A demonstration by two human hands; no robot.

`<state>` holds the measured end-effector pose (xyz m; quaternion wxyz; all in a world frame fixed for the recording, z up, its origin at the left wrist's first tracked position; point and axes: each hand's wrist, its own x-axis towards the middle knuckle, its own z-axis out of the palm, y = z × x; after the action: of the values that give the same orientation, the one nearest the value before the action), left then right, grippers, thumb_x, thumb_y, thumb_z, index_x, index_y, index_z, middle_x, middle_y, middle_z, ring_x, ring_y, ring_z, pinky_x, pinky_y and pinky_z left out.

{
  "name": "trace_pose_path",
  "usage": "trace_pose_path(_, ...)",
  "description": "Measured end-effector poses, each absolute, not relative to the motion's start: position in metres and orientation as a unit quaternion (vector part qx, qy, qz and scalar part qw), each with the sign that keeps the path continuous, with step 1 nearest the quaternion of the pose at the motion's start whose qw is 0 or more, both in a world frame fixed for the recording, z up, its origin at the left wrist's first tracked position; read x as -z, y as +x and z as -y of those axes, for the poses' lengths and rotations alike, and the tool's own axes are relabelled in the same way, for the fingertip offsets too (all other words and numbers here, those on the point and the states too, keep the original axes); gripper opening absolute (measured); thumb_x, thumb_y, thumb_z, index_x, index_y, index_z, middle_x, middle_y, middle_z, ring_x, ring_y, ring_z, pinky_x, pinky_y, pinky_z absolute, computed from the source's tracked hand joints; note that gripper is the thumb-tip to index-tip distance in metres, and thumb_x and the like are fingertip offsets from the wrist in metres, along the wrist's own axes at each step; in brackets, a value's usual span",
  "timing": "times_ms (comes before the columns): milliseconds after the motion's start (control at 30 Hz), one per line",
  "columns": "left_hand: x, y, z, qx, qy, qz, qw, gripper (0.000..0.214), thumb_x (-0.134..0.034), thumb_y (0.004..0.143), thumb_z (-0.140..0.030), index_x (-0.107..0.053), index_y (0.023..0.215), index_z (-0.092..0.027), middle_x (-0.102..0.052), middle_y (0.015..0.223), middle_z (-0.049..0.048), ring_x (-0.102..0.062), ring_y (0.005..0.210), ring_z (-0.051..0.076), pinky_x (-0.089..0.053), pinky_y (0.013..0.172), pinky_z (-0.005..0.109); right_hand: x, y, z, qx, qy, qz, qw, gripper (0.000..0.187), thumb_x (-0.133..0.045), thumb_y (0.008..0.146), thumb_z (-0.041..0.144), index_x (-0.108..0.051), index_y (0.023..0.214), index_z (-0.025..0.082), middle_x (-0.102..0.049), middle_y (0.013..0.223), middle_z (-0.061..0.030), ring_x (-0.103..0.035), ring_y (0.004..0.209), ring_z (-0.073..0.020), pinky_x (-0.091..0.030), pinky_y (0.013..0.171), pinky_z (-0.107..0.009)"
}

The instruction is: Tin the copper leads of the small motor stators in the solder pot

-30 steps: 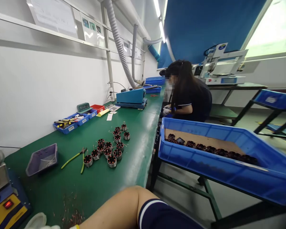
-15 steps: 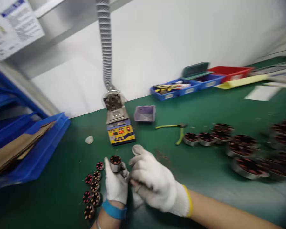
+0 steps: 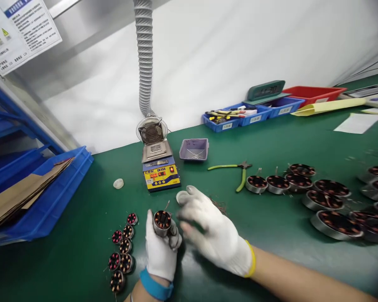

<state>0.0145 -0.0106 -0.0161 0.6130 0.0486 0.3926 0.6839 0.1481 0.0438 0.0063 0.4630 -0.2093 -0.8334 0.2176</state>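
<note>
We see that the view, turned along the bench a second ago, has swung down and steadied over the hands. Our left hand (image 3: 162, 251) is clamped around one coil (image 3: 162, 221), face up, a thin wire end poking out at its top. Half a second ago our right hand (image 3: 216, 237) was more tightly curled beside it; now its fingers stand apart from the thumb (slightly blurred), near the coil but clear of it. We judge that attention is back on this one piece, steadied by the left hand alone. A pale round piece (image 3: 182, 197) shows by the right fingertips; whether they touch, we cannot tell.

Counting, we have one coil in hand and seven more in a loose group (image 3: 125, 246) at left. At right lies a larger group (image 3: 298, 183), at least ten, though blur and the edge stop an exact tally. We also count one pair of cutters (image 3: 244, 165), one purple tray (image 3: 193, 144), one machine (image 3: 160, 173) with lit digits, three small blue bins (image 3: 255, 119), one red bin (image 3: 315, 95) and one clock (image 3: 266, 90).
</note>
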Motion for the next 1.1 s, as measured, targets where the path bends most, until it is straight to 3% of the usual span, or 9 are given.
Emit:
trace_pose_path(133, 0.005, 0.018, 0.015, -0.646, 0.061, -0.304, 0.697, 0.06, -0.023, 0.093, -0.05, -0.055, 0.059, -0.013, -0.037, 0.044, -0.0014, -0.022, 0.031, 0.004, -0.018, 0.035, 0.018, 0.009, 0.138, -0.06, -0.509, -0.395, 0.697, 0.315, 0.027, -0.059, 0.078, 0.035, -0.067, 0.095, 0.016, -0.066, 0.091, -0.0069, -0.063, 0.085, -0.0239, -0.052, 0.078, -0.038)
trace_pose_path(300, 0.008, 0.014, 0.015, -0.589, 0.082, -0.28, 0.753, 0.062, -0.021, 0.092, -0.05, -0.059, 0.061, -0.012, -0.037, 0.041, -0.0006, -0.023, 0.029, 0.004, -0.017, 0.035, 0.018, 0.0, 0.137, -0.064, -0.61, -0.329, 0.642, 0.327, 0.026, -0.057, 0.077, 0.037, -0.068, 0.083, 0.014, -0.064, 0.085, -0.006, -0.062, 0.079, -0.0204, -0.05, 0.07, -0.03)
trace_pose_path(467, 0.014, 0.011, 0.013, -0.396, 0.131, -0.323, 0.85, 0.057, -0.043, 0.08, -0.061, -0.059, 0.059, -0.011, -0.044, 0.038, 0.0029, -0.033, 0.028, 0.01, -0.017, 0.03, 0.022, -0.025, 0.153, -0.062, -0.361, -0.26, 0.825, 0.349, 0.013, -0.051, 0.082, 0.021, -0.058, 0.071, 0.017, -0.063, 0.089, -0.0075, -0.058, 0.097, -0.0231, -0.045, 0.089, -0.04)
trace_pose_path(600, 0.008, 0.014, 0.01, -0.622, 0.036, -0.335, 0.707, 0.016, -0.06, 0.073, -0.023, -0.054, 0.06, -0.015, -0.054, 0.056, -0.0001, -0.054, 0.053, 0.011, -0.043, 0.053, 0.021, -0.047, 0.157, -0.054, -0.095, -0.174, 0.904, 0.379, 0.012, -0.048, 0.081, 0.012, -0.056, 0.074, 0.019, -0.063, 0.085, -0.0067, -0.058, 0.095, -0.0232, -0.027, 0.106, -0.056)
trace_pose_path(733, 0.013, 0.009, 0.001, -0.695, -0.032, -0.377, 0.612, 0.049, -0.055, 0.081, -0.036, -0.027, 0.044, -0.019, -0.035, 0.043, -0.0041, -0.037, 0.038, 0.006, -0.032, 0.042, 0.02, -0.065, 0.154, -0.042, -0.056, -0.156, 0.915, 0.367, 0.012, -0.048, 0.082, 0.011, -0.055, 0.077, 0.02, -0.064, 0.086, -0.0064, -0.059, 0.094, -0.022, -0.029, 0.107, -0.055)
trace_pose_path(833, 0.02, 0.004, 0.0, -0.513, 0.027, -0.363, 0.777, 0.053, -0.045, 0.081, -0.064, -0.049, 0.058, -0.016, -0.047, 0.05, -0.001, -0.037, 0.034, 0.008, -0.017, 0.033, 0.02, -0.068, 0.156, -0.041, -0.058, -0.147, 0.92, 0.359, 0.014, -0.047, 0.083, 0.011, -0.055, 0.077, 0.021, -0.064, 0.085, -0.0058, -0.059, 0.096, -0.0226, -0.031, 0.105, -0.056)
trace_pose_path(933, 0.017, 0.0, 0.006, -0.417, 0.113, -0.268, 0.861, 0.046, -0.053, 0.079, -0.058, -0.061, 0.083, -0.013, -0.06, 0.065, 0.0033, -0.049, 0.041, 0.013, -0.026, 0.032, 0.021, -0.069, 0.163, -0.047, -0.066, -0.146, 0.929, 0.335, 0.016, -0.046, 0.084, 0.01, -0.054, 0.076, 0.021, -0.062, 0.08, -0.0043, -0.059, 0.096, -0.0225, -0.029, 0.105, -0.058)
trace_pose_path(1000, 0.012, -0.003, 0.01, -0.471, 0.138, -0.224, 0.842, 0.032, -0.059, 0.079, -0.044, -0.062, 0.089, -0.014, -0.066, 0.083, 0.007, -0.061, 0.061, 0.019, -0.043, 0.044, 0.026, -0.071, 0.168, -0.05, -0.06, -0.146, 0.931, 0.328, 0.015, -0.046, 0.084, 0.01, -0.053, 0.077, 0.021, -0.062, 0.079, -0.004, -0.059, 0.094, -0.0229, -0.028, 0.105, -0.06)
trace_pose_path(1100, 0.01, -0.005, 0.009, -0.62, 0.087, -0.197, 0.755, 0.028, -0.056, 0.083, -0.035, -0.056, 0.063, -0.016, -0.065, 0.082, 0.006, -0.063, 0.083, 0.022, -0.049, 0.077, 0.038, -0.077, 0.17, -0.051, -0.05, -0.149, 0.927, 0.342, 0.014, -0.047, 0.083, 0.009, -0.052, 0.079, 0.021, -0.062, 0.079, -0.0038, -0.059, 0.093, -0.0229, -0.026, 0.106, -0.061)
